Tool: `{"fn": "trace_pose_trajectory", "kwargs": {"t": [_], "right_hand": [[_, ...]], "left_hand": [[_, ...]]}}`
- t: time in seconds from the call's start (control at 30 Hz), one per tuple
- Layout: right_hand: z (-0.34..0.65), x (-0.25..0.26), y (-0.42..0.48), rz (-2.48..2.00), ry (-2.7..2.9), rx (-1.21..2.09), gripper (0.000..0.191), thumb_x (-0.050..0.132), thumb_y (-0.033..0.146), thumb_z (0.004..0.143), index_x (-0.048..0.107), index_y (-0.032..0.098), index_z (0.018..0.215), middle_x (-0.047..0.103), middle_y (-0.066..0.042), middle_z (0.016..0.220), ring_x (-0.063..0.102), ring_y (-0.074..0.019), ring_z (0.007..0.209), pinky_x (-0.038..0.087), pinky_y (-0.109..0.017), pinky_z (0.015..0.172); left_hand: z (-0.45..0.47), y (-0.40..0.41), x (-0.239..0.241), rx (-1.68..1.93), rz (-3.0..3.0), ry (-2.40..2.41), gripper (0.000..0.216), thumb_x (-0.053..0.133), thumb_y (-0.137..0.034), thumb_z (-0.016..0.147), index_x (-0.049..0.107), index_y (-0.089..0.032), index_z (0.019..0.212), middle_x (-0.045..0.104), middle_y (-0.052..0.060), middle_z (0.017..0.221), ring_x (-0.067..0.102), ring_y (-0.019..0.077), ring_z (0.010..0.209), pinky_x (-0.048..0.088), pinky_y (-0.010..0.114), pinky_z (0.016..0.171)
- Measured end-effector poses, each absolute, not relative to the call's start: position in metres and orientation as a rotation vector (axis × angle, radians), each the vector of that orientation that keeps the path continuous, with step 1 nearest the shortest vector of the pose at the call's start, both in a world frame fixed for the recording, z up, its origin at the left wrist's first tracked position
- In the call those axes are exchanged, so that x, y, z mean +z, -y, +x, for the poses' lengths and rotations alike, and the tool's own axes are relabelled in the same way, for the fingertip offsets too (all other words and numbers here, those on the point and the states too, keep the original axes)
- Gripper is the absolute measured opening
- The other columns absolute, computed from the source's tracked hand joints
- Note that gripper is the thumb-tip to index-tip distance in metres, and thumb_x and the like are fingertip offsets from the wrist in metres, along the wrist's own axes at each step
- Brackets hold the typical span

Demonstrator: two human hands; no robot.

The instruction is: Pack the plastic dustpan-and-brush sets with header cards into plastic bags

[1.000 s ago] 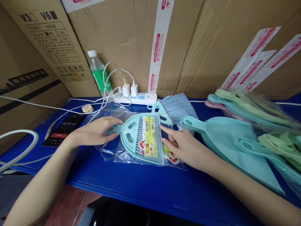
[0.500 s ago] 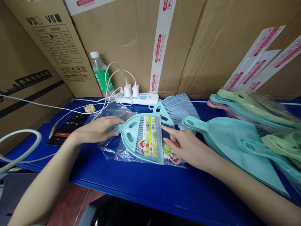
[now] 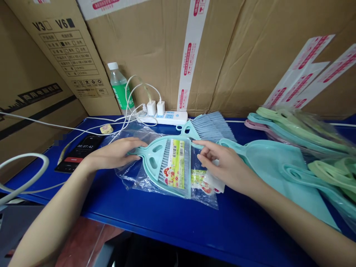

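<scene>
A light-blue dustpan (image 3: 153, 178) lies flat with a small brush (image 3: 167, 157) nested in it, both in a clear plastic bag (image 3: 204, 200). A colourful cardboard label (image 3: 176, 163) sits over the bristles. My left hand (image 3: 119, 152) is closed round the handle end at the left. At the right rim is my right hand (image 3: 222, 163), index finger reaching toward the dustpan's upper corner and thumb apart from it. Beneath this hand are a whitish object (image 3: 214, 181), unclear in kind, and another printed label (image 3: 197, 177). A loose blue-bristled brush (image 3: 213, 126) lies behind.
Blue dustpans (image 3: 278, 159) and bagged green sets (image 3: 294, 124) lie to the right. A power strip (image 3: 172, 117) with chargers, cables and a bottle (image 3: 119, 87) stand by the cardboard boxes. A phone (image 3: 80, 152) rests left on the blue table (image 3: 167, 226).
My right hand has shifted slightly right and its fingers have changed pose. The whitish object now shows below it, and the bag's right end hangs lower. My left hand stays put.
</scene>
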State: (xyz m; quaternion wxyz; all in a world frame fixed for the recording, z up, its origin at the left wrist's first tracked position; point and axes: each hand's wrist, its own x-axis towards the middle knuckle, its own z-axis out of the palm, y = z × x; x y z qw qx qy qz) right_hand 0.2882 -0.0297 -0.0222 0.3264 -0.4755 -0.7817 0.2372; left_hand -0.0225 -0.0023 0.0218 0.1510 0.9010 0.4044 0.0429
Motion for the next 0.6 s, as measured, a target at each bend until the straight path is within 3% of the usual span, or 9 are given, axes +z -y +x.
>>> {"fn": "trace_pose_trajectory", "kwargs": {"t": [0.3, 0.5, 0.6], "right_hand": [[0.29, -0.018, 0.032, -1.121, 2.094, 0.523, 0.033, 0.039, 0.02, 0.093, 0.061, 0.02, 0.118, 0.067, -0.002, 0.078, 0.067, -0.0187, 0.072, 0.053, -0.033, 0.069], [0.297, -0.021, 0.029, -1.017, 2.335, 0.322, 0.057, 0.032, -0.004, 0.078, 0.063, 0.022, 0.118, 0.067, -0.006, 0.093, 0.066, -0.018, 0.084, 0.054, -0.033, 0.074], [0.298, -0.024, 0.029, -1.04, 2.399, 0.1, 0.047, 0.036, 0.0, 0.085, 0.064, 0.019, 0.117, 0.068, -0.009, 0.099, 0.064, -0.0222, 0.092, 0.054, -0.038, 0.078]], "left_hand": [[-0.02, -0.001, 0.022, 0.125, 2.616, -1.083, 0.033, 0.049, -0.018, 0.093, 0.058, -0.02, 0.126, 0.066, 0.01, 0.12, 0.061, 0.0238, 0.11, 0.05, 0.041, 0.095], [-0.02, -0.002, 0.02, 0.132, 2.625, -1.032, 0.034, 0.045, -0.014, 0.094, 0.058, -0.02, 0.125, 0.063, 0.01, 0.125, 0.06, 0.023, 0.114, 0.049, 0.04, 0.098], [-0.019, -0.002, 0.018, 0.145, 2.642, -1.022, 0.033, 0.044, -0.016, 0.095, 0.059, -0.019, 0.124, 0.063, 0.011, 0.124, 0.06, 0.0227, 0.113, 0.048, 0.04, 0.099]]}}
